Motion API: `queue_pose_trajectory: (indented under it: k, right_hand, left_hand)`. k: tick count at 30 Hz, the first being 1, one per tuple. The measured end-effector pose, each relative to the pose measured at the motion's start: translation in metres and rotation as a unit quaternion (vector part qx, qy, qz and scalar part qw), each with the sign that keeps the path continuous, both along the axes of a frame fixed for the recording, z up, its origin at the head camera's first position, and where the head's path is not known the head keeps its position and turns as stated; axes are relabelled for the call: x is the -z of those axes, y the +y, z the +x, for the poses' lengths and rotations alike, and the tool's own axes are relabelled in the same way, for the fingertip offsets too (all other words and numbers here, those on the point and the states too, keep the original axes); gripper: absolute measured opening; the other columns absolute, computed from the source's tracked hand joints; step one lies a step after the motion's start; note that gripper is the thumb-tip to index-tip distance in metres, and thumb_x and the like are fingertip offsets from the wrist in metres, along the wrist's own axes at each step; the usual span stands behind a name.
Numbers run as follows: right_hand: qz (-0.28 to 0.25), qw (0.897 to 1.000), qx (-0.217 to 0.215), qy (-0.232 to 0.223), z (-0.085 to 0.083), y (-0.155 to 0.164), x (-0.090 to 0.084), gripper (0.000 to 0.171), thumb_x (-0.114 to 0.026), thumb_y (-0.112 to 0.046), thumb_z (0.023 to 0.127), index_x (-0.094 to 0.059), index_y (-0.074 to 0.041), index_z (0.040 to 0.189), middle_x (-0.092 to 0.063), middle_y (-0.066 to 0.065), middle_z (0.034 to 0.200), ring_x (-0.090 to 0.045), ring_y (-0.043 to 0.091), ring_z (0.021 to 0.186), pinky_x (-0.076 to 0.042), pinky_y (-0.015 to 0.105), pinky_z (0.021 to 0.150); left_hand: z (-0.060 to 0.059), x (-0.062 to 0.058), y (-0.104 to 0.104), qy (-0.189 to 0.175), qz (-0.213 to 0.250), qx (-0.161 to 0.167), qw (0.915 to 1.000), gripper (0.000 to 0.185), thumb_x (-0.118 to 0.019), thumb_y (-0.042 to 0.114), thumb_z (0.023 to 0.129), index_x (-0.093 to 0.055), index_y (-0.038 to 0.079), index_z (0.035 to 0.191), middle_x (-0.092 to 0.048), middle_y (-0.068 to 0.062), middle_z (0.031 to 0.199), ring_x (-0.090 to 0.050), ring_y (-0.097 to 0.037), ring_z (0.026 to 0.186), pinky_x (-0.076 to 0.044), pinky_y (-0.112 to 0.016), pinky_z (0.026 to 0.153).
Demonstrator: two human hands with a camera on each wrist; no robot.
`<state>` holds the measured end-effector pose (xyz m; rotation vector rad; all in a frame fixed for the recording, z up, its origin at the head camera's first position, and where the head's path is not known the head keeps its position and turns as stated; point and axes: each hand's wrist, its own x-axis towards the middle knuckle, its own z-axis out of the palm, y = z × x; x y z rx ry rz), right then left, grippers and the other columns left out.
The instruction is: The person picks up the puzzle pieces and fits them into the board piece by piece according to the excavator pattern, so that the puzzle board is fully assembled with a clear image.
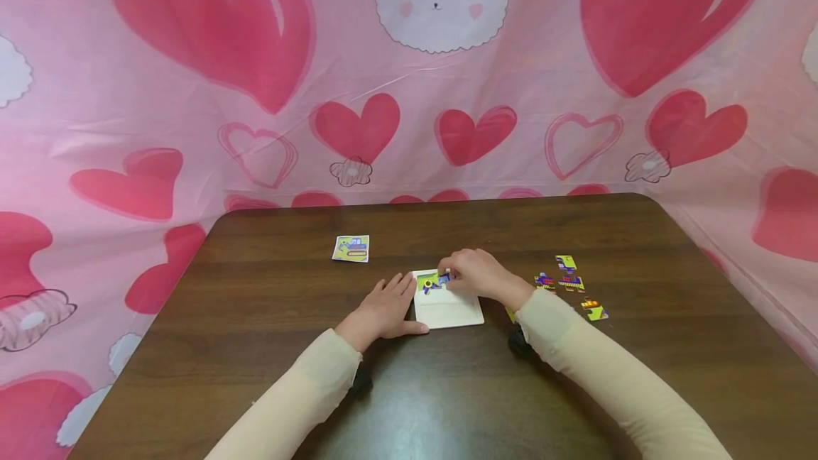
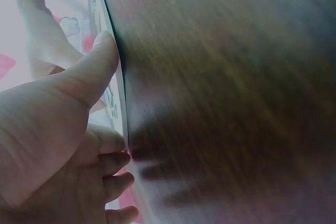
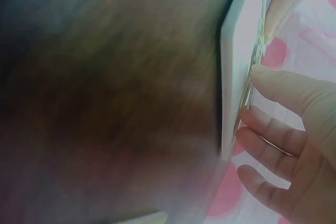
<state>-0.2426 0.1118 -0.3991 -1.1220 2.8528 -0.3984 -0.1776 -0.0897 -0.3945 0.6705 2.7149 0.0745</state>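
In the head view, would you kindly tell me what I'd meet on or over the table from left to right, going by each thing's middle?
Picture card → left hand → white tray → right hand → loose puzzle pieces.

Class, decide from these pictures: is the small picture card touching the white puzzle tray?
Apart. The head view shows it plainly: bare brown tabletop lies between the small picture card and the white puzzle tray.
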Motion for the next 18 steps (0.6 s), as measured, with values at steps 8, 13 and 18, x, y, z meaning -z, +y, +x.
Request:
queue_pose_trajectory:
  k: [8,13,18]
  right_hand:
    - [0.005,1.000,-0.010,0.015,0.0007,-0.0006,0.0005,0.015,-0.074,-0.021,0.079,-0.071,-0.018,0.094,-0.053,-0.010,0.070,-0.045,0.010,0.064,-0.037,0.028,0.060]
    - [0.009,1.000,-0.011,0.021,0.0015,-0.0008,-0.0001,0.014,-0.074,-0.020,0.079,-0.072,-0.019,0.093,-0.055,-0.011,0.071,-0.045,0.010,0.064,-0.036,0.029,0.061]
    - [0.010,1.000,-0.012,0.027,0.0031,-0.0011,-0.0018,0.015,-0.074,-0.019,0.079,-0.073,-0.018,0.094,-0.057,-0.010,0.070,-0.045,0.010,0.063,-0.035,0.030,0.060]
  left_hand:
    - [0.0000,0.0000,0.0001,0.002,0.004,0.004,1.0000,0.089,-0.053,0.057,0.084,-0.023,0.000,0.144,-0.017,-0.013,0.151,-0.015,-0.028,0.137,-0.016,-0.046,0.107]
    - [-0.0004,0.0000,-0.0001,0.000,0.004,0.005,1.0000,0.089,-0.053,0.058,0.084,-0.023,0.000,0.144,-0.016,-0.013,0.151,-0.015,-0.028,0.137,-0.016,-0.046,0.107]
    - [-0.0002,-0.0003,-0.0007,-0.001,0.009,0.006,0.9999,0.089,-0.053,0.057,0.085,-0.023,-0.001,0.144,-0.016,-0.013,0.151,-0.015,-0.029,0.137,-0.016,-0.046,0.107]
